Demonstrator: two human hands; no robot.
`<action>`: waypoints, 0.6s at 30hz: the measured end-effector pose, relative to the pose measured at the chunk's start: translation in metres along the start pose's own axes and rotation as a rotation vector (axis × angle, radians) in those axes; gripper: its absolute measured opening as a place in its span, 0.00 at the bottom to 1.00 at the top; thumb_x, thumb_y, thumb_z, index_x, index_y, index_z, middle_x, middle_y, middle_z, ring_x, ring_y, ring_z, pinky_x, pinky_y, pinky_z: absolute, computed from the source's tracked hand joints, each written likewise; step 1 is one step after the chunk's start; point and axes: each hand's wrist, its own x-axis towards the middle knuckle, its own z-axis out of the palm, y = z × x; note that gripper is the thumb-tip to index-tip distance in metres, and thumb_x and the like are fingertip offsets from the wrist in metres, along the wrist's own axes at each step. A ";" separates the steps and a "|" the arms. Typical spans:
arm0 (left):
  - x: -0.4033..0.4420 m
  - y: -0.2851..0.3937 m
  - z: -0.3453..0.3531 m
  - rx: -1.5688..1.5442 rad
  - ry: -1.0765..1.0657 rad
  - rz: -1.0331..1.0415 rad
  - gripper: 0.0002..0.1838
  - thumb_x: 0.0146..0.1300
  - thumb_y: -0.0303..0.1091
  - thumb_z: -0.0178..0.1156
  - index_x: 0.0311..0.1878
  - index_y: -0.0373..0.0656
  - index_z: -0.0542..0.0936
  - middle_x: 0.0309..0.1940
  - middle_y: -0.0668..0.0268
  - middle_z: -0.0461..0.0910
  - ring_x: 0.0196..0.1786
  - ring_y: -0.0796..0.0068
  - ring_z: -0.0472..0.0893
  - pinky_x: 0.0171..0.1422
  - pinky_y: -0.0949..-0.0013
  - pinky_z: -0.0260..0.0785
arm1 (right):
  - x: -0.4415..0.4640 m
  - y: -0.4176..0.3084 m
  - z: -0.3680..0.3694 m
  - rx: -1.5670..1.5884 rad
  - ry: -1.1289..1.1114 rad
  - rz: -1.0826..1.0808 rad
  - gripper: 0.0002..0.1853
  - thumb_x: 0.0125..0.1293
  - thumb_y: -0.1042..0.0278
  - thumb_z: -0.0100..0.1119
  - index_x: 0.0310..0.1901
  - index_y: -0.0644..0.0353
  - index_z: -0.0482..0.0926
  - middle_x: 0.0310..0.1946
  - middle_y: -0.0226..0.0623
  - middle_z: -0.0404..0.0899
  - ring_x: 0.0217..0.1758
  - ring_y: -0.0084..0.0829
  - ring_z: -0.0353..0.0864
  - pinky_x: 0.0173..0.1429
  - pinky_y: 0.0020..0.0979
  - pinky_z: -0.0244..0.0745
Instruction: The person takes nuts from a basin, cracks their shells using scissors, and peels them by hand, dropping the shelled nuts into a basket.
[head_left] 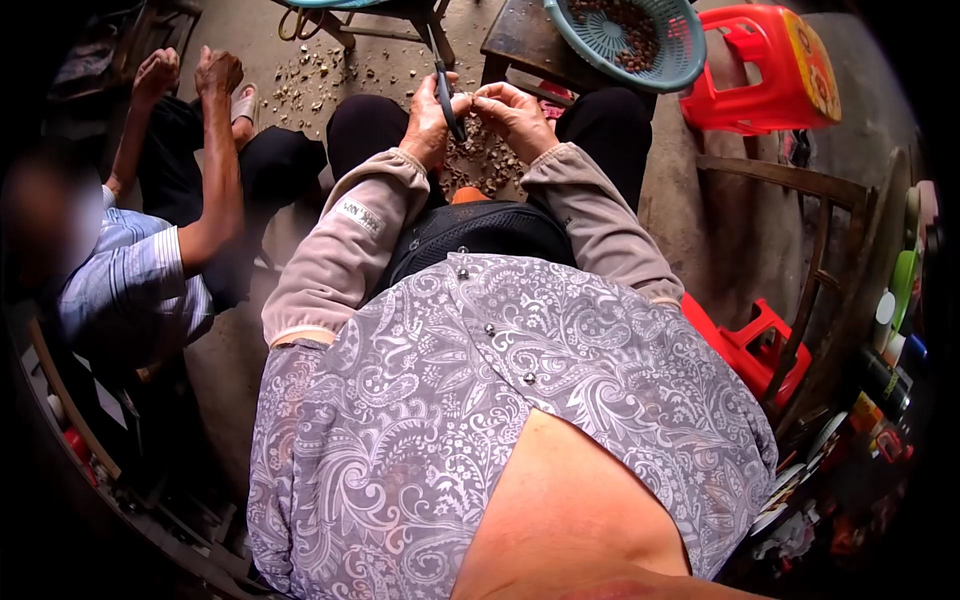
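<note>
My left hand (430, 128) is closed round what looks like a pair of black-handled scissors (447, 95), with the narrow end pointing away from me. Close beside it, my right hand (514, 118) is closed in a pinch. A small pale brown piece (473, 98) sits between the fingertips of both hands; its kind is too small to make out. Under the hands, many broken shell-like bits (482, 160) lie scattered on the floor between my knees.
A blue-green plastic basket (683, 62) holding small brown nut-like pieces (625, 35) rests on a dark wooden stool (512, 45). Red plastic stools (745, 60) and a wooden chair (790, 178) stand to the right. Another person (140, 260) sits at the left, hands raised. More bits (320, 85) litter the floor.
</note>
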 end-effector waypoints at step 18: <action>-0.006 0.006 0.009 -0.108 -0.002 0.144 0.25 0.55 0.23 0.62 0.56 0.35 0.65 0.36 0.61 0.80 0.38 0.77 0.79 0.44 0.76 0.72 | -0.001 -0.007 0.001 -0.321 0.089 -0.206 0.08 0.62 0.73 0.62 0.41 0.64 0.79 0.35 0.30 0.80 0.36 0.18 0.78 0.41 0.20 0.73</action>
